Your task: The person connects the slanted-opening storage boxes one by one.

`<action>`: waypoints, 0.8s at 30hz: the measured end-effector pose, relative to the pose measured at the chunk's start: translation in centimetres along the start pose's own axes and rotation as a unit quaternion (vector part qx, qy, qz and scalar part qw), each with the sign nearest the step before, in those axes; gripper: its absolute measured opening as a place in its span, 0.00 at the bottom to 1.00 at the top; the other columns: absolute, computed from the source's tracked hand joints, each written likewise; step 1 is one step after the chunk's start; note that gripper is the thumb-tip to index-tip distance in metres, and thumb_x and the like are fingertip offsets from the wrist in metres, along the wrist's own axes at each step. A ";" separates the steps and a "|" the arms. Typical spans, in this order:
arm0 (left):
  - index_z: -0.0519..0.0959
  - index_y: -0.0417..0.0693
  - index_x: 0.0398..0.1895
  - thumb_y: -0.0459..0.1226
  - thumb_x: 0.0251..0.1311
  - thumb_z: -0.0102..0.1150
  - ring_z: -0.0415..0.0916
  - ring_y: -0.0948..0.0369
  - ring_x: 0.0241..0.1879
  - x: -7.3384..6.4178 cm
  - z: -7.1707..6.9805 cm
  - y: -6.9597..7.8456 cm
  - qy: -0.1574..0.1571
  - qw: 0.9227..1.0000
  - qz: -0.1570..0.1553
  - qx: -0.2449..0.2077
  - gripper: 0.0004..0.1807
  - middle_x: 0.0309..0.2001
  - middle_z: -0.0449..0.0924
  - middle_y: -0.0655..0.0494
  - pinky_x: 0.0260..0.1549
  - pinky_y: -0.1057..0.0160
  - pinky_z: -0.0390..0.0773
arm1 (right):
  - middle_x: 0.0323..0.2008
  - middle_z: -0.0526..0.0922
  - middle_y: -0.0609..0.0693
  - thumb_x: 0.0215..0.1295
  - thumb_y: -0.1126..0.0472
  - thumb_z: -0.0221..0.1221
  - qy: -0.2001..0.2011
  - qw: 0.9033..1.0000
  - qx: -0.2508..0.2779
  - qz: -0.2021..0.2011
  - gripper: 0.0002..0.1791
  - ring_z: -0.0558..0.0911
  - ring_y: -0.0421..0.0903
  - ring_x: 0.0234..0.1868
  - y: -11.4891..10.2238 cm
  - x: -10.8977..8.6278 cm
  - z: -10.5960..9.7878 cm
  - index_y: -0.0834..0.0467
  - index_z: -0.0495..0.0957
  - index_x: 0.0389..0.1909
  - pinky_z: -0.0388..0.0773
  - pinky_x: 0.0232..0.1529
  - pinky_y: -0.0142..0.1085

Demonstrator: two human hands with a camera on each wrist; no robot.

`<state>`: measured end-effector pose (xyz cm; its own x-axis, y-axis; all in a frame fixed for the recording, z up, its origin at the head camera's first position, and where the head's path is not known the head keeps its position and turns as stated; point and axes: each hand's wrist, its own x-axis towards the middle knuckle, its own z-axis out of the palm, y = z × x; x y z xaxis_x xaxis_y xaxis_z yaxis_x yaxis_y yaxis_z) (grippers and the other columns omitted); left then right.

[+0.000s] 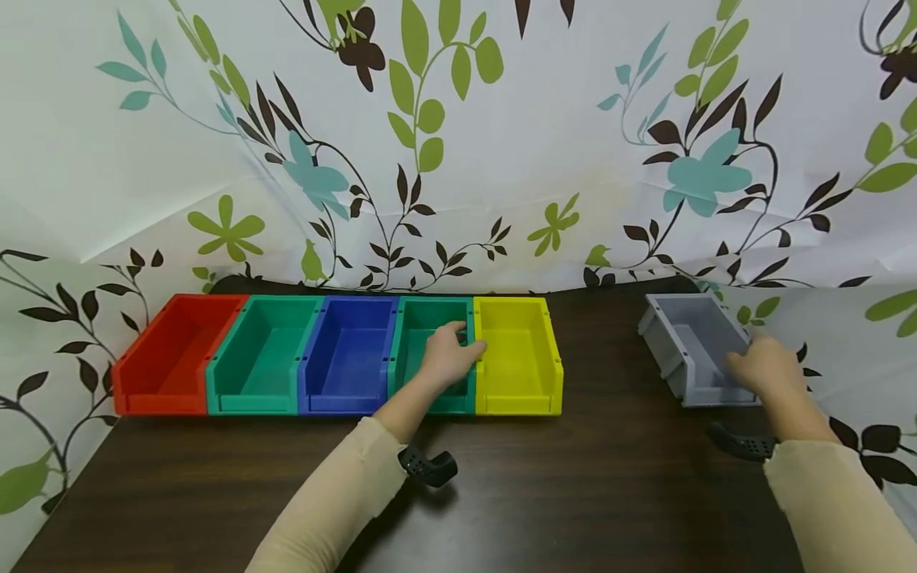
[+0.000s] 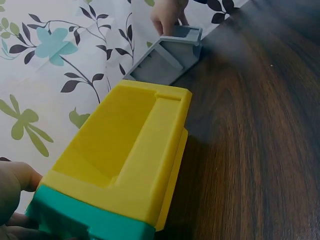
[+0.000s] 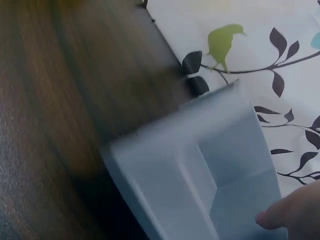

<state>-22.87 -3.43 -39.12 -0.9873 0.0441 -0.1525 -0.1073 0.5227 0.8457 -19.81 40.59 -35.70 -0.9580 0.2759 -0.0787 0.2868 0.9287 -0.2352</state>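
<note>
A row of plastic bins stands on the table: a red bin, a green bin, a blue bin, a second green bin and a yellow bin. My left hand is at the second green bin's right wall, beside the yellow bin, and grips that wall; part of its hold is hidden. Apart on the right, a grey bin sits turned at an angle. My right hand grips its right wall, with a digit inside, as the right wrist view shows.
Behind the bins hangs a white leaf-patterned sheet, which also covers both sides. Dark wooden table shows in front of the row and between the yellow and grey bins. Black bands sit on both wrists.
</note>
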 end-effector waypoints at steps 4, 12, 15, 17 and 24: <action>0.64 0.38 0.66 0.44 0.58 0.58 0.71 0.50 0.59 0.2 0.0 -0.1 -0.002 1.000 0.000 0.001 0.35 0.60 0.72 0.43 0.55 0.52 0.76 | 0.14 0.68 0.57 0.58 0.60 0.47 0.026 0.999 0.019 -0.021 0.17 0.67 0.52 0.19 0.6 0.0 0.6 0.63 0.66 0.12 0.62 0.17 0.38; 0.65 0.39 0.66 0.46 0.58 0.60 0.72 0.50 0.58 0.4 -0.1 0.0 -0.007 1.000 -0.007 0.005 0.35 0.59 0.73 0.43 0.55 0.52 0.76 | 0.21 0.77 0.63 0.63 0.59 0.51 0.038 0.993 0.088 -0.072 0.22 0.71 0.46 0.20 -1.2 -0.3 1.5 0.79 0.76 0.32 0.66 0.18 0.36; 0.65 0.39 0.65 0.46 0.57 0.60 0.72 0.50 0.58 0.4 -0.2 0.0 -0.006 1.000 -0.009 0.007 0.35 0.60 0.73 0.43 0.55 0.51 0.76 | 0.28 0.80 0.67 0.65 0.57 0.51 0.032 0.989 0.118 -0.085 0.24 0.73 0.45 0.23 -3.1 -0.7 1.5 0.80 0.75 0.41 0.69 0.19 0.36; 0.65 0.39 0.65 0.46 0.57 0.60 0.72 0.50 0.59 0.4 -0.2 0.0 -0.006 1.000 -0.010 0.007 0.35 0.60 0.73 0.43 0.55 0.51 0.76 | 0.32 0.81 0.69 0.67 0.56 0.50 0.021 0.986 0.138 -0.092 0.26 0.75 0.44 0.24 -4.3 -0.9 1.3 0.80 0.74 0.43 0.72 0.19 0.36; 0.66 0.39 0.65 0.46 0.57 0.60 0.72 0.50 0.58 0.4 -0.3 0.0 -0.006 1.000 -0.010 0.013 0.34 0.59 0.74 0.43 0.54 0.51 0.76 | 0.39 0.81 0.73 0.69 0.53 0.49 -0.016 0.973 0.205 -0.102 0.28 0.84 0.47 0.27 -7.5 -2.0 1.0 0.79 0.71 0.50 0.82 0.24 0.40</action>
<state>-23.30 -3.70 -39.03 -0.9835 0.0438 -0.1756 -0.1236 0.5461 0.8286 -20.04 32.82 -34.78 -0.9965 0.0811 -0.0185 0.0753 0.7839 -0.6162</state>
